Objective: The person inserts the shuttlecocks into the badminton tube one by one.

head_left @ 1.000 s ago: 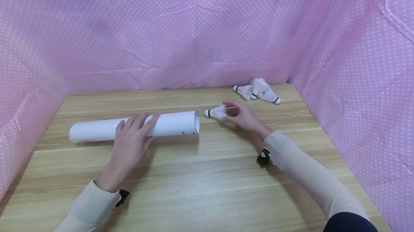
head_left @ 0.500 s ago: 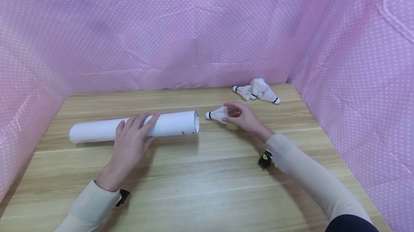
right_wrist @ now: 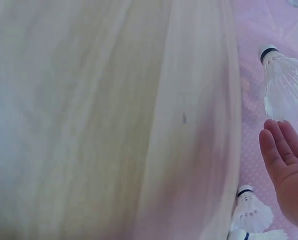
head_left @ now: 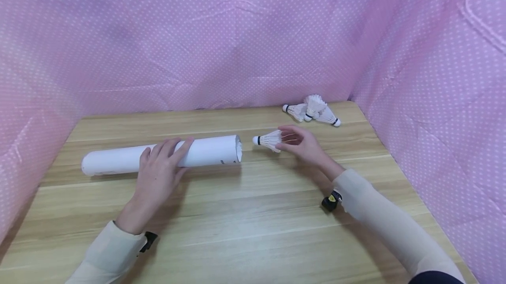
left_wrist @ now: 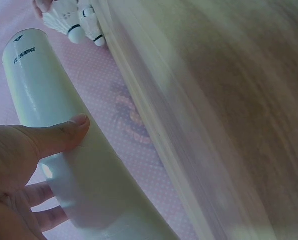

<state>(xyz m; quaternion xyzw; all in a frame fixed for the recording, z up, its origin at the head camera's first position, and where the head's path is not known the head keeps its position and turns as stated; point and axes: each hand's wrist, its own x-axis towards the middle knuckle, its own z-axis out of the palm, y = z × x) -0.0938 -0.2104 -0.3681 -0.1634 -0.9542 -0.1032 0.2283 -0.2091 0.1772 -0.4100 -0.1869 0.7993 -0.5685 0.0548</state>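
Note:
A white shuttlecock tube [head_left: 211,151] lies crosswise at the left, its right end open with white feather edges visible inside. My left hand [head_left: 157,174] grips it around the middle; in the left wrist view the thumb [left_wrist: 63,136] lies along the tube's side. Just right of the tube mouth, a shuttlecock [head_left: 269,140] points its white cork toward the opening, with a small gap between. Its feather skirt is pinched by the thumb and fingers of my right hand [head_left: 307,147]. The right wrist view shows this shuttlecock [right_wrist: 285,80] only partly, cut off by the frame edge.
Several more shuttlecocks [head_left: 315,107] lie in a small heap near the back right corner of the wooden table [head_left: 245,231]. Pink dotted cloth [head_left: 233,38] hangs close behind the table and along both sides.
My right hand has drawn slightly to the right with the shuttlecock, widening the gap to the tube mouth. The left hand and the tube have stayed nearly in place.

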